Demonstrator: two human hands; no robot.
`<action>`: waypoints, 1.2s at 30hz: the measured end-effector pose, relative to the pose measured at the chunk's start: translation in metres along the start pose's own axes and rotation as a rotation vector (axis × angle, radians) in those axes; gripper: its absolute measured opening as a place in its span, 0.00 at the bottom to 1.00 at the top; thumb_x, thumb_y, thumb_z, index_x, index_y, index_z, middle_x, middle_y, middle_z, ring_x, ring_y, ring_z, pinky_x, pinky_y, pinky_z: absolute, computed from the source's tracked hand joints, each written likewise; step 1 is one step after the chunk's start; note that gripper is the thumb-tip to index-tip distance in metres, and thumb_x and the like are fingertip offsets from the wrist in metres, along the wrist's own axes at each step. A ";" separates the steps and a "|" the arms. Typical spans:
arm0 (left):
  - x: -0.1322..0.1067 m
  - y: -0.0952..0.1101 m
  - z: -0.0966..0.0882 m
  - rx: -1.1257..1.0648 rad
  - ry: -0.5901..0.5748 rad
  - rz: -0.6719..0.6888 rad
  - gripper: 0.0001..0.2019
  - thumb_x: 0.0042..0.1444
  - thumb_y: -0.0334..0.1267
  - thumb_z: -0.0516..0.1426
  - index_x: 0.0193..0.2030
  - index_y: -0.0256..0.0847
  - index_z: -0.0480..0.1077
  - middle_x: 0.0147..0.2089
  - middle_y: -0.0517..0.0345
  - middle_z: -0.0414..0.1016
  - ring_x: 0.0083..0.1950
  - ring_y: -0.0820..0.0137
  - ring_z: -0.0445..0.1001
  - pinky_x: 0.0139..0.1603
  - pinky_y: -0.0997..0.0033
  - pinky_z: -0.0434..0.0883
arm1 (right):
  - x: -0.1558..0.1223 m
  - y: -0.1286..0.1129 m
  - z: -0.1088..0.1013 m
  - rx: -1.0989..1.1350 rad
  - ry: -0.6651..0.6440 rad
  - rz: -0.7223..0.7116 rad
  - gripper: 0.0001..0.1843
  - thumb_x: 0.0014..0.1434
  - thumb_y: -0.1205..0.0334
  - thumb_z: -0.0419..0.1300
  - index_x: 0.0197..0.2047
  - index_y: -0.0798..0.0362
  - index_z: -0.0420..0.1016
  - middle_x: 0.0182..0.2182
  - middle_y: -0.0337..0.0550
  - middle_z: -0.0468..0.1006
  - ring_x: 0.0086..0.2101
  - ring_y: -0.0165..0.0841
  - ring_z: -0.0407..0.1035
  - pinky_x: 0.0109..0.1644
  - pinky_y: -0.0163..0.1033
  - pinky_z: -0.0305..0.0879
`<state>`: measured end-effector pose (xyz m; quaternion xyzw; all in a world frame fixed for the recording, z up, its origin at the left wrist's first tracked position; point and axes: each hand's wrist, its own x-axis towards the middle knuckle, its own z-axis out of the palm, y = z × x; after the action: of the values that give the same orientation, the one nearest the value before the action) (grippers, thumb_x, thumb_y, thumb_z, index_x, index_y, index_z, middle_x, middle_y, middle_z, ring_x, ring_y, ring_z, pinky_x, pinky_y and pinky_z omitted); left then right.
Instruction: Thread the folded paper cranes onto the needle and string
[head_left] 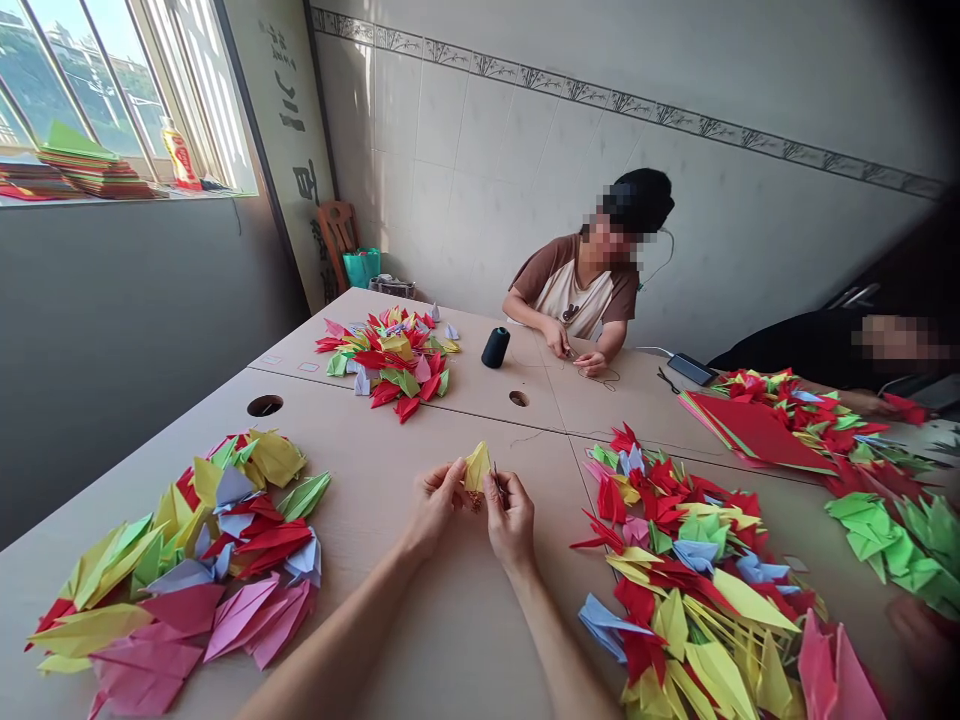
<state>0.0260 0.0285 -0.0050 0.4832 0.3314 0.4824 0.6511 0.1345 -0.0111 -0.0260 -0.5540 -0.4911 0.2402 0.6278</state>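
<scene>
Two hands are up over the table, so what's the left hand (433, 505) doing?

Curled nearly shut, its fingertips pinching a yellow origami crane (477, 466), which is held in the air above the pale table (442, 640).

And the right hand (511, 518)?

Also mostly closed, just beside the left, with what looks like a thin needle (496, 482) between its fingers, touching the crane. It's too small to be sure.

What's nearest them?

Heaps of folded paper cranes on both sides: a pink, yellow and red pile (180, 590) to the left, a red and yellow pile (690, 570) to the right.

Anyone else there?

Across the table, a seated person (577, 290) works with both hands, near a black thread spool (495, 347) and a third heap of cranes (390, 360)
</scene>
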 end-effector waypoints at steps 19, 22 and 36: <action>-0.009 -0.008 0.007 0.127 0.013 0.247 0.10 0.55 0.42 0.56 0.38 0.40 0.61 0.42 0.54 0.71 0.30 0.76 0.72 0.28 0.75 0.71 | 0.001 -0.002 -0.001 -0.051 0.063 -0.050 0.14 0.61 0.52 0.52 0.41 0.55 0.68 0.33 0.44 0.75 0.27 0.29 0.69 0.29 0.31 0.66; -0.010 -0.008 0.007 0.179 -0.002 0.250 0.10 0.56 0.42 0.55 0.41 0.40 0.62 0.38 0.55 0.72 0.30 0.74 0.72 0.28 0.75 0.70 | 0.001 -0.002 -0.001 -0.063 0.066 -0.059 0.15 0.61 0.52 0.51 0.41 0.55 0.69 0.33 0.44 0.75 0.27 0.29 0.70 0.29 0.31 0.66; -0.007 -0.005 0.008 0.092 -0.043 0.207 0.11 0.52 0.43 0.59 0.39 0.38 0.69 0.34 0.55 0.74 0.28 0.74 0.71 0.29 0.74 0.71 | 0.000 -0.001 -0.001 -0.045 0.043 -0.094 0.11 0.58 0.59 0.53 0.44 0.53 0.69 0.33 0.45 0.77 0.28 0.32 0.71 0.29 0.34 0.69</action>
<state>0.0322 0.0194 -0.0075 0.5544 0.2876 0.5210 0.5818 0.1353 -0.0116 -0.0254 -0.5495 -0.5083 0.1872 0.6361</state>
